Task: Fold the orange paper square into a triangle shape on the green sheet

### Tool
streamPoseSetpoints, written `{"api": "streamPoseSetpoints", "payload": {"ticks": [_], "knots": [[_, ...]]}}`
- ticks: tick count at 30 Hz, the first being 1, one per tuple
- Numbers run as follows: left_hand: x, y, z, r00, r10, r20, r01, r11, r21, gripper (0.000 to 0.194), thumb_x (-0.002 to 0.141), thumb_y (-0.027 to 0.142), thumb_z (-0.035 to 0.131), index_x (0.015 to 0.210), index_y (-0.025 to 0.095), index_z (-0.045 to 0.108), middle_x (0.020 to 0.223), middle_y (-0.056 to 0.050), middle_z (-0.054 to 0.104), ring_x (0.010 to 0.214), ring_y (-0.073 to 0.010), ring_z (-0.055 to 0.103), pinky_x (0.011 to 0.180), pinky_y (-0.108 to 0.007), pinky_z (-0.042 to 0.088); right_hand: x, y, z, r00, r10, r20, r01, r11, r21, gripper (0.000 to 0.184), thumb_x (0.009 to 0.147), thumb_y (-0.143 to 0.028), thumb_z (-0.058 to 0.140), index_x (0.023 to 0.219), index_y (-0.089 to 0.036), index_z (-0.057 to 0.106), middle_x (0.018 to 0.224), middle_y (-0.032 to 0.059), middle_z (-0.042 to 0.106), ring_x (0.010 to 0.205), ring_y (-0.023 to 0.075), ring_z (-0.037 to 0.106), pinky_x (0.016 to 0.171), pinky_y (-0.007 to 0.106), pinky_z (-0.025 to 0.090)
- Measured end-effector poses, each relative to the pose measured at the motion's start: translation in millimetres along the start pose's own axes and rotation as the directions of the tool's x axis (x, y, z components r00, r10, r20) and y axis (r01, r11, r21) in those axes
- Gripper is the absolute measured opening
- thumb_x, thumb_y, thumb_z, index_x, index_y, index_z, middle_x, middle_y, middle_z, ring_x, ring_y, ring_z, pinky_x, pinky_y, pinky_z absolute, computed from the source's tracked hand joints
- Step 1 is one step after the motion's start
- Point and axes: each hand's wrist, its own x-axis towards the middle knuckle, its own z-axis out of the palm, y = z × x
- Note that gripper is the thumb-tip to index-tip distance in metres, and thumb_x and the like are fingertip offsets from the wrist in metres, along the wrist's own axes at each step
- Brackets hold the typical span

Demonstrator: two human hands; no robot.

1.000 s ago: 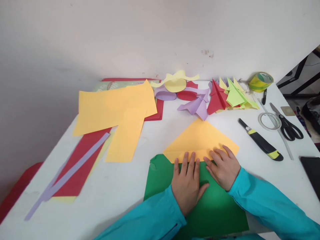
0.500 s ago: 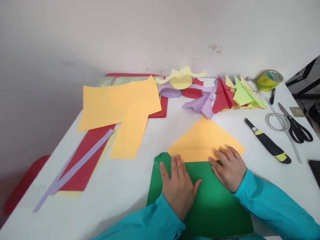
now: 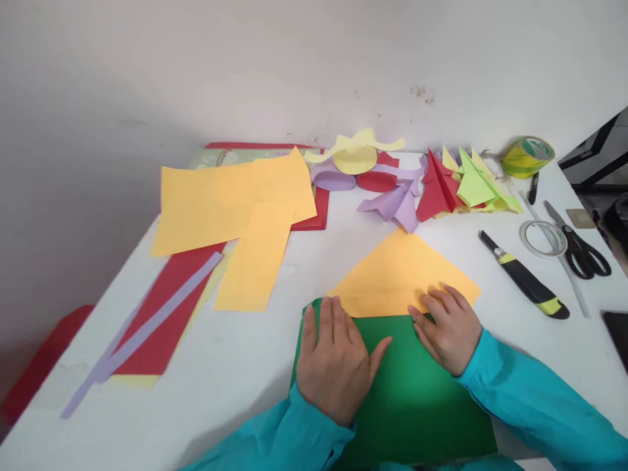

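Note:
A sheet of orange paper [image 3: 400, 271], folded to a point at the far side, lies in front of me. Its near edge overlaps a green sheet [image 3: 422, 405]. My left hand [image 3: 336, 360] rests flat with the fingers stretched out, fingertips at the left end of the orange paper's near edge. On the right part of that edge, my right hand [image 3: 449, 330] presses down with its fingertips, fingers slightly bent and apart. Neither hand grips anything.
Orange offcuts [image 3: 220, 203], a red sheet [image 3: 167, 327] and purple strips [image 3: 161, 314] lie left. Paper planes [image 3: 436, 186] and paper loops [image 3: 356, 159] stand along the wall. Right are a utility knife [image 3: 527, 278], scissors [image 3: 581, 252], white tape [image 3: 543, 252] and yellow tape [image 3: 527, 157].
My left hand has slid left along the near edge of the orange paper, to its left corner. The right hand stays in nearly the same spot.

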Motion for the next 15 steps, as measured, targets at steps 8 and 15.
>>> {"api": "streamPoseSetpoints", "payload": {"ticks": [8,15], "knots": [[-3,15,8.4,0.937,0.348,-0.046,-0.351,0.927,-0.130,0.056,0.090,0.044,0.047,0.122,-0.002,0.054,0.135,-0.024,0.048,0.135,-0.0356,0.031,0.108,-0.045,0.031,1,-1,-1,1.000,0.000,0.016,0.001,0.999,-0.041,0.021,0.085,-0.027,0.057,0.099,-0.018,0.069,0.099,0.0088,0.065,0.098,0.0245,0.053,0.094,0.045,0.042],[-15,30,32.2,0.945,0.307,0.111,-0.288,0.944,-0.157,0.076,0.083,0.070,0.034,0.132,0.014,0.051,0.151,-0.009,0.029,0.142,-0.0392,0.004,0.110,-0.062,0.005,-9,-16,0,0.999,0.053,-0.010,-0.054,0.990,-0.133,0.028,0.091,-0.030,0.051,0.108,-0.014,0.066,0.107,0.0107,0.065,0.106,0.0233,0.050,0.099,0.043,0.032]]}}
